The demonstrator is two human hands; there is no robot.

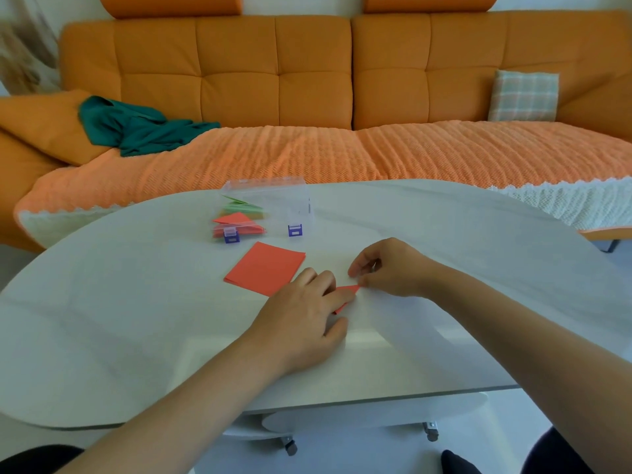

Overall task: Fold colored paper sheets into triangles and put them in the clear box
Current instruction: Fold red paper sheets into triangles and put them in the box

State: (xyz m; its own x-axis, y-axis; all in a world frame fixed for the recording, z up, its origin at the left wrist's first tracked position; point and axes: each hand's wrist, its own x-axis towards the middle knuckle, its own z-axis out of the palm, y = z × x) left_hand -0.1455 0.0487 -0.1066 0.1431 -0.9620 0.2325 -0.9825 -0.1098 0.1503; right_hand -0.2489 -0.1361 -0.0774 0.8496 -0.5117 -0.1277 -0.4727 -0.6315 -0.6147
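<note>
Left hand (301,319) lay palm-down on the tabletop (136,319), fingers (337,296) straight and close together, pressing a small red paper (349,289) flat. Most of that paper was hidden under the hand; only a corner and an edge showed. Right hand (393,268) was just beside it, thumb and curled fingers pinching the paper's far corner. Stack of red sheets (265,268) sat just beyond the left hand; couldn't tell if they touched. Clear box (294,200) stood further back, with green and red folded triangles (236,218) in its left part. Behind the tabletop was an orange sofa (239,80) with a green cloth (136,128) and a checked cushion (525,95).
</note>
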